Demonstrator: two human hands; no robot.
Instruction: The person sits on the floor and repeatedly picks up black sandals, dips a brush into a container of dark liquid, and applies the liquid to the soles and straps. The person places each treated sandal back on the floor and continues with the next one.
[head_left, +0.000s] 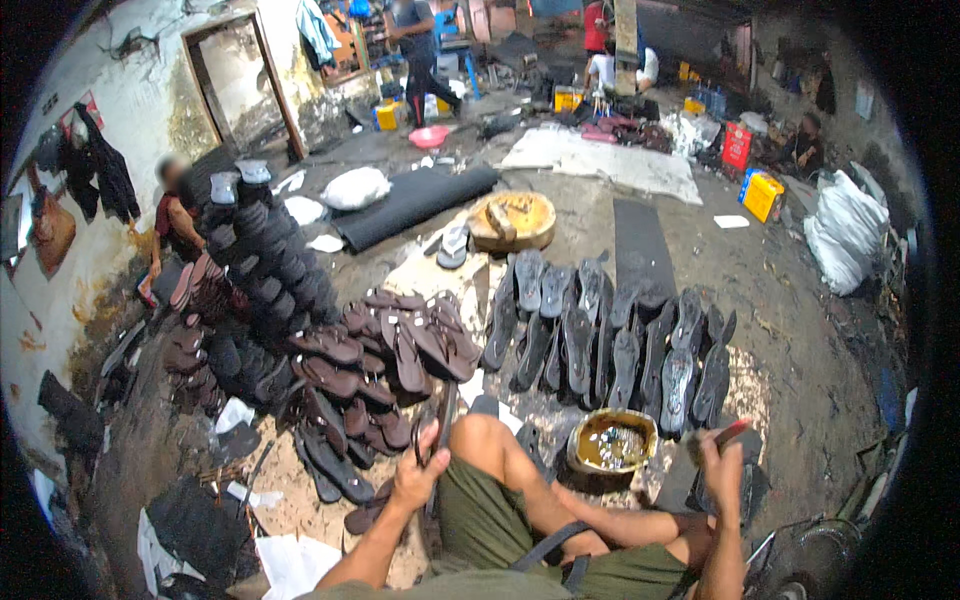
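My left hand (418, 475) is closed around a dark flip-flop (446, 408), seen nearly edge-on beside my knee. Its strap loops out near my fingers. On the other side, my right hand (722, 470) grips a short stick-like tool with a red end (733, 432); its working end is too small to make out. Between my hands, in front of my crossed legs, stands a tub of brown, glossy liquid (614, 441). Black soles (577, 350) are laid out in rows beyond it. Brown flip-flops (405, 360) lie piled ahead of my left hand.
A tall stack of black footwear (262, 270) rises at the left, near a seated person. Farther off are a round wooden block (512, 220), a black sheet roll (420, 205) and a white sheet (600, 160). A white sack (845, 230) stands right. Other people are at the back.
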